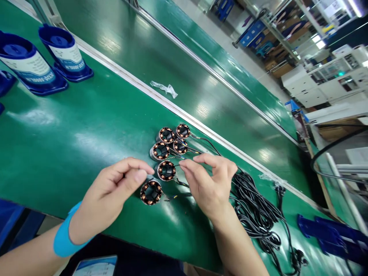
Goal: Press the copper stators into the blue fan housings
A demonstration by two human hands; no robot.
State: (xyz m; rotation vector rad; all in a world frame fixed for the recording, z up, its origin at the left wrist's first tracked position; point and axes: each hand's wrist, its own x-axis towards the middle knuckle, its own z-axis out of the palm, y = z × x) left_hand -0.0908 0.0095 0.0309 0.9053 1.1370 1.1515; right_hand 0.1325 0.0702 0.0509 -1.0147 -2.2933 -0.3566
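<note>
Several ring-shaped motor stators with copper windings stand grouped on the green bench, thin leads running from them to black cables. My left hand (115, 191), with a blue band at the wrist, is left of the near stators. Its thumb and index finger are pinched close beside one stator (166, 170); whatever they hold is too small to make out. On the other side of that stator, my right hand (208, 182) pinches what looks like a thin dark wire at its fingertips. Another stator (151, 192) sits nearest me, below the fingers.
Coiled black power cables (253, 203) lie to the right, beside dark blue plastic parts (330, 234). Blue housings with white labels (67, 55) stand at the far left. A metal rail (129, 78) crosses behind the stators, with crumpled clear plastic (165, 89) beyond it.
</note>
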